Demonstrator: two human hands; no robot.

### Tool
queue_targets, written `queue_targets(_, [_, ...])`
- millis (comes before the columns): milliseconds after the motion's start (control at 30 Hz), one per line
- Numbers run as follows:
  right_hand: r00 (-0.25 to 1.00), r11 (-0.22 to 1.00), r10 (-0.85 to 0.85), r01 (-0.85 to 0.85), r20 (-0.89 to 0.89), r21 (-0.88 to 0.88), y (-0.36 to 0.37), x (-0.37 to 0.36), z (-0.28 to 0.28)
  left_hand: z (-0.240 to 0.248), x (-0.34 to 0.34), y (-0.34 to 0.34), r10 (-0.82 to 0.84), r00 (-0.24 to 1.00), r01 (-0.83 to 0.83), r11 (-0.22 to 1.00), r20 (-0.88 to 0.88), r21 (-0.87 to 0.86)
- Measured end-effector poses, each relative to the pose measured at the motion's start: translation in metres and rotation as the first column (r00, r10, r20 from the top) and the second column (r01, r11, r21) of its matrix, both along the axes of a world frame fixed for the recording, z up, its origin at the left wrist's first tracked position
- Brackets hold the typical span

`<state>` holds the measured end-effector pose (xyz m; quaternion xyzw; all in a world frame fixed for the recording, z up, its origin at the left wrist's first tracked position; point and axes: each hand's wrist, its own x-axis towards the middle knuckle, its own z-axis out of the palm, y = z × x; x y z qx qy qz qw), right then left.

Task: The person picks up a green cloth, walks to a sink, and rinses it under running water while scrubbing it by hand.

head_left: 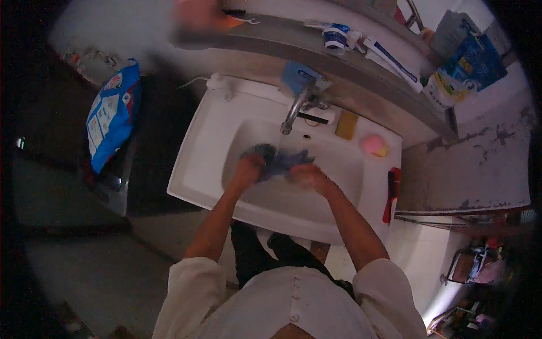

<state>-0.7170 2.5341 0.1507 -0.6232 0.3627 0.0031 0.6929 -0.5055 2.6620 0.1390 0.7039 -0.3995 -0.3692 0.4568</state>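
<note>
A dark blue-grey cloth [278, 162] is bunched over the bowl of a white sink [197, 150], below the spout of a metal tap [292, 114]. My left hand [249, 170] is closed on its left end, with some dark fabric bulging past the fingers. At the other end, my right hand [309, 175] grips the cloth near its right edge. Motion blurs both hands and the fabric, so its exact shape cannot be made out. A faint streak, seemingly running water, drops from the spout toward the cloth.
The sink's rim carries a yellow bar [346, 125], a pink-and-yellow soap or sponge [374, 145] and a red-and-black object [390, 195]. A blue packet [301, 77] is behind the tap. A shelf [361, 70] holds tubes and a tub. At left stands a blue-and-white bag [114, 116].
</note>
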Motion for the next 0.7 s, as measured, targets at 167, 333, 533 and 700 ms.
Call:
queue_targets(167, [0.93,0.868,-0.216,0.322,-0.296,0.379,0.048,-0.018,-0.028,-0.055,0.009,0.02,-0.082,0.906,0.127,0.989,0.415,-0.081])
queue_targets(333, [0.976,0.988,0.151,-0.151,0.159,-0.013,0.037,-0.063,-0.108,-0.071,-0.039,-0.028,0.07,0.77,-0.271,0.936,0.635,0.224])
queue_targets(533, [0.849,0.508,-0.527,0.27,0.046,0.818,0.054,-0.016,-0.05,-0.113,-0.103,-0.025,-0.225,0.97,0.23,0.972,-0.091,0.044])
queue_targets(700, [0.773,0.563,-0.564,0.104,0.289,0.82,0.026,-0.013,-0.052,0.043,-0.152,-0.013,-0.215,0.9,0.291,0.944,0.379,-0.155])
